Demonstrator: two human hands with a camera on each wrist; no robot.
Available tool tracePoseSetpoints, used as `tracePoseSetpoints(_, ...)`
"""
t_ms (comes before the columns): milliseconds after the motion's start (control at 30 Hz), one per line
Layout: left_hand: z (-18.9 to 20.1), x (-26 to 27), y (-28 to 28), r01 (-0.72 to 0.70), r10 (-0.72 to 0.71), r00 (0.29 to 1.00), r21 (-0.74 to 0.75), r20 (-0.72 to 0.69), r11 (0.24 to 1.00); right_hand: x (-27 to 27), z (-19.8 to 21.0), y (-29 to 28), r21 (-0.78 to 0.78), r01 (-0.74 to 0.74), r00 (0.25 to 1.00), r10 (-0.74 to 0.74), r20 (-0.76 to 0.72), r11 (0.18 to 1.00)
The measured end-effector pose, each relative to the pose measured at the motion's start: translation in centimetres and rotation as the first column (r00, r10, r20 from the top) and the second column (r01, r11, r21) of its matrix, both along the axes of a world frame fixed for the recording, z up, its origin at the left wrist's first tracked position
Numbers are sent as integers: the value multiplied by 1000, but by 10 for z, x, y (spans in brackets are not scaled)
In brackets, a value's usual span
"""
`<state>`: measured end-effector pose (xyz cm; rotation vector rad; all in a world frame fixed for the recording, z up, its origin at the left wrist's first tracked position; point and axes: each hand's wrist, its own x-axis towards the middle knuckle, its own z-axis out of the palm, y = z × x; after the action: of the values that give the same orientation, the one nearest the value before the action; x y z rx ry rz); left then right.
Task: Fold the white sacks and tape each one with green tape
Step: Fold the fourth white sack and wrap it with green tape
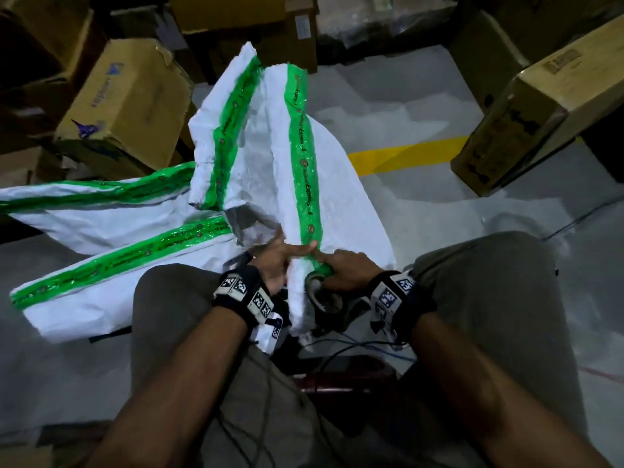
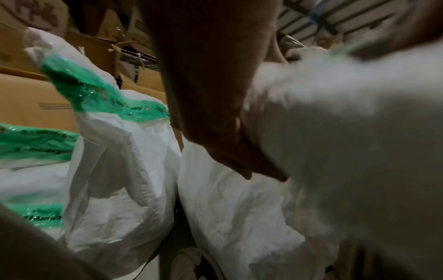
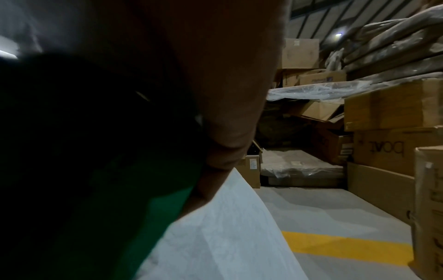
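Note:
A folded white sack stands in front of my knees with a strip of green tape running down its length. My left hand lies against the sack's near end, its straight index finger pressing the strip's lower end. Just right of it my right hand grips the green tape roll, which is still joined to the strip. In the left wrist view, straight fingers lie on the white sack. In the right wrist view, the right hand wraps the dark green roll above the sack.
Taped sacks lie on the grey floor to the left, and another leans behind. Cardboard boxes stand at the left and right. A yellow floor line crosses beyond the sack. Cables run between my legs.

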<state>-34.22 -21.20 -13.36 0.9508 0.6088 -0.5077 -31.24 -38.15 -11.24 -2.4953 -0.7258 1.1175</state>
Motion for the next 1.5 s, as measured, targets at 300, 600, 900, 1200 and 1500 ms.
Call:
tracePoseSetpoints(300,-9,-5,-22,-107,123,991,221,-60,969,-17,3,-6,194,468,880,-475,-8,862)
tracePoseSetpoints(600,-38,15,1,-296,291,954,430,78,853,-52,-5,-20,449,473,838,-544,35,758)
tracePoseSetpoints(900,-2,4,1,-212,239,968,253,-79,944,-74,-8,-16,12,74,997,-73,-36,997)
tracePoseSetpoints(1200,18,-32,-16,58,-66,996,132,56,990,-83,-20,-12,154,194,981,-194,-17,969)
tracePoseSetpoints(1500,8,-15,-20,-301,270,951,244,153,922,-92,-16,-7,463,431,884,-466,-44,774)
